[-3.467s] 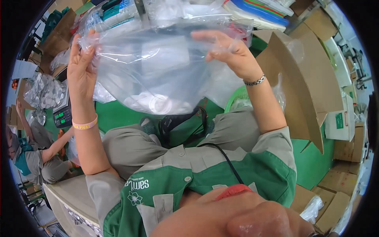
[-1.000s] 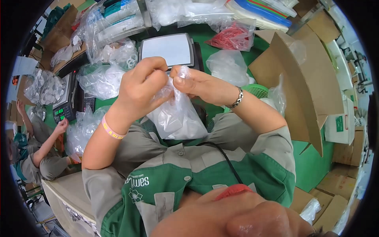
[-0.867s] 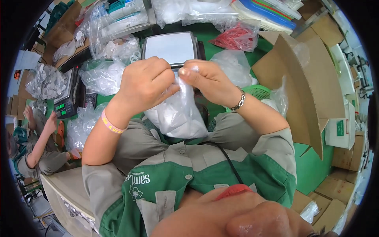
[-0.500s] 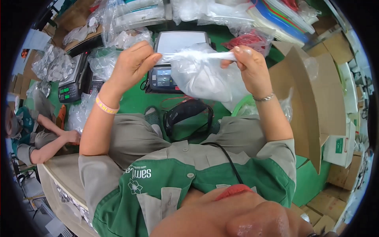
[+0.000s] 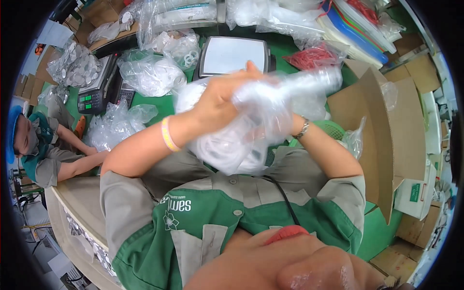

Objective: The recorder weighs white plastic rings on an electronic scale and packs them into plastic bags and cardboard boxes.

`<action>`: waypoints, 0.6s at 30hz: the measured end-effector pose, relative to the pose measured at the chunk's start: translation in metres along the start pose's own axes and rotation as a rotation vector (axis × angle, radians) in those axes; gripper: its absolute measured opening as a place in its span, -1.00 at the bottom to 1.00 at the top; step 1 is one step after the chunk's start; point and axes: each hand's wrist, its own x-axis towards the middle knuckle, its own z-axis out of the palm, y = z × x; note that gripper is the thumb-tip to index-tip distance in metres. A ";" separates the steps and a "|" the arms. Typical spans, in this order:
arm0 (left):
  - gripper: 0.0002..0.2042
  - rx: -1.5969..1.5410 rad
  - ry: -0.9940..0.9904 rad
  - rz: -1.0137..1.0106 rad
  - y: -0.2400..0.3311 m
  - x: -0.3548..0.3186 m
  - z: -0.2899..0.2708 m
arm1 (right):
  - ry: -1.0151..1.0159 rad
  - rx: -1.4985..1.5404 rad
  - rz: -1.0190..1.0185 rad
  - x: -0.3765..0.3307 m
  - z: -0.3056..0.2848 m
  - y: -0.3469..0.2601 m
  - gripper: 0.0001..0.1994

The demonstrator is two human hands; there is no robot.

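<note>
A clear plastic bag point(image 5: 227, 150) with white ring-shaped pieces in it hangs in front of my chest, above my lap. My left hand point(image 5: 220, 96), smeared by motion, is closed around its gathered upper part, with one finger sticking up. Loose plastic point(image 5: 314, 82) from the bag's top sweeps out to the right. Behind the plastic my right hand point(image 5: 294, 124) is mostly hidden, so its fingers do not show. Just beyond the hands stands a scale with a pale flat pan point(image 5: 234, 55); the bag covers its lower front.
An open cardboard box point(image 5: 362, 130) stands at my right, beside a green basket point(image 5: 331, 129). Bagged white rings point(image 5: 154, 75) and a second scale point(image 5: 94, 96) are on the left. Red pieces point(image 5: 314, 58) lie bagged at the back. A co-worker point(image 5: 48, 140) sits far left.
The bag's neck was stretched sideways between both hands. Now the hands are close together, and the bag has come nearer my chest. My left hand has moved right and down.
</note>
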 end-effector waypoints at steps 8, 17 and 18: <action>-0.85 -0.189 -0.334 0.102 0.022 -0.025 0.048 | -0.194 0.489 0.006 0.018 0.024 -0.032 -0.59; -0.85 0.021 -0.336 0.261 0.038 -0.010 0.081 | 0.192 0.788 -0.028 -0.031 0.052 -0.008 -0.77; -0.85 0.364 -0.472 0.241 0.042 0.000 0.069 | 0.209 0.638 0.211 -0.042 0.028 0.002 -0.78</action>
